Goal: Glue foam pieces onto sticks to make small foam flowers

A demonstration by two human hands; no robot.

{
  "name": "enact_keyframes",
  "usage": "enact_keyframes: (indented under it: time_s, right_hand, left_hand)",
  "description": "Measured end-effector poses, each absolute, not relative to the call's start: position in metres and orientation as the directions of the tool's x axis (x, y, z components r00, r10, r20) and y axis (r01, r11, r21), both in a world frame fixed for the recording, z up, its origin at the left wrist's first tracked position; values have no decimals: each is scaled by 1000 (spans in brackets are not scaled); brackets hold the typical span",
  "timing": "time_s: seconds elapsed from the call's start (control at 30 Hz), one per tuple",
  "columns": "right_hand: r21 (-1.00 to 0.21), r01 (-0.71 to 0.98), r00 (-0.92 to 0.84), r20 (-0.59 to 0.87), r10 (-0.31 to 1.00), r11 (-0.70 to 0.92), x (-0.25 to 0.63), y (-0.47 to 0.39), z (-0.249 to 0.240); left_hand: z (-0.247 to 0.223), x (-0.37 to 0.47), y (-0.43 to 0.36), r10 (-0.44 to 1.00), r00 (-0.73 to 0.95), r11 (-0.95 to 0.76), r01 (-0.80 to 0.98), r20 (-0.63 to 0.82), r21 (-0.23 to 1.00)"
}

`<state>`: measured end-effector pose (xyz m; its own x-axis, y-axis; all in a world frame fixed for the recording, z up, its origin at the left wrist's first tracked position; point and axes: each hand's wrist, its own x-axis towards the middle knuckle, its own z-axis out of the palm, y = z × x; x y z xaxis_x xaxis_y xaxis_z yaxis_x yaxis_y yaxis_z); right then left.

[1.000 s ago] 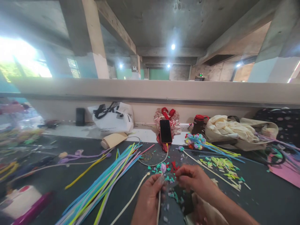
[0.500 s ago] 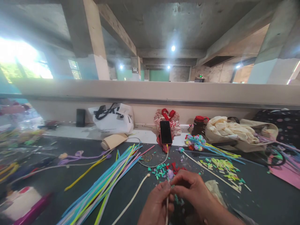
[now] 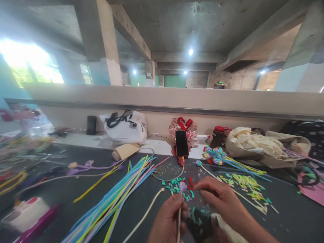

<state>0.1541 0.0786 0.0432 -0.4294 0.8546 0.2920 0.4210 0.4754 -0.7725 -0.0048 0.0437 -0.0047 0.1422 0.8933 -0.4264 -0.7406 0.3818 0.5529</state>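
Between its thumb and fingers, my left hand point(image 3: 167, 216) pinches a thin white stem point(image 3: 179, 221) standing roughly upright. A small lilac cluster point(image 3: 182, 186) tops that stem, just above the thumb. To the right, my right hand point(image 3: 222, 197) is apart from the stem, thumb and index finger separated, nothing visible between them. Its index fingertip is beside a little pile of red pieces point(image 3: 190, 183). Short teal pieces point(image 3: 174, 184) lie scattered around the cluster. Another white stem point(image 3: 145, 214) with a pale knob at its end lies left of my left hand.
Long blue, yellow and lilac fuzzy sticks point(image 3: 113, 195) spread across the left. A phone point(image 3: 182, 143) on a cable leans at the back. On the right are cut yellow pieces point(image 3: 243, 182), a multicoloured flower bunch point(image 3: 215, 155), a bottle point(image 3: 217, 136) and a cream cloth bag point(image 3: 255, 145).
My right hand has moved right, away from the stem and lilac cluster, and its fingers have parted. My left hand still holds the stem. The view has shifted slightly.
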Motion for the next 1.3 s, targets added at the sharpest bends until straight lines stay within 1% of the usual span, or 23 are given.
enact_keyframes:
  time_s: [0.07, 0.1, 0.2, 0.27, 0.33, 0.43, 0.57, 0.77, 0.83, 0.97, 1.07, 1.2, 1.3]
  right_hand:
    - [-774, 405, -453, 293, 842, 487, 156, 81, 40]
    - [-795, 395, -455, 268, 850, 461, 156, 82, 38]
    - [-891, 338, -428, 142, 893, 303, 155, 82, 33]
    - [-928, 288, -417, 101, 903, 237, 151, 81, 30]
    - [-931, 274, -419, 109, 901, 240, 146, 79, 28]
    - [-922, 302, -419, 100, 902, 243, 139, 76, 24]
    - [-914, 325, -397, 101, 912, 242, 137, 75, 16]
    - [-907, 344, -376, 105, 921, 244, 137, 74, 11]
    - [-923, 323, -366, 80, 927, 208, 135, 73, 14]
    - [-981, 196, -385, -70, 920, 7, 133, 70, 18]
    - [-991, 90, -438, -133, 889, -104, 134, 71, 17]
    - [-991, 60, -510, -134, 850, -120, 137, 74, 17]
    - [-990, 131, -544, -121, 830, -58, 139, 75, 20]
  left_hand:
    - [-5, -6, 46, 890, 138, 386, -738, -435, 554]
    - [-6, -6, 47, 885, 138, 393, -732, -444, 556]
    - [-5, -6, 47, 881, 180, 423, -713, -437, 559]
    - [-3, -5, 45, 883, 199, 428, -712, -425, 556]
    - [0, -4, 42, 894, 157, 393, -724, -419, 567]
    - [2, -2, 39, 908, 99, 351, -712, -408, 608]
    - [-1, 2, 36, 915, 116, 357, -679, -386, 642]
    - [-4, 5, 37, 922, 91, 345, -634, -376, 693]
    - [-6, 7, 38, 930, 109, 336, -638, -350, 693]
    - [-12, 8, 38, 940, 199, 341, -627, -279, 700]
    - [-15, 10, 36, 953, 197, 302, -605, -229, 737]
    - [-14, 12, 36, 956, 194, 294, -576, -221, 763]
    - [-11, 15, 36, 953, 177, 303, -562, -246, 770]
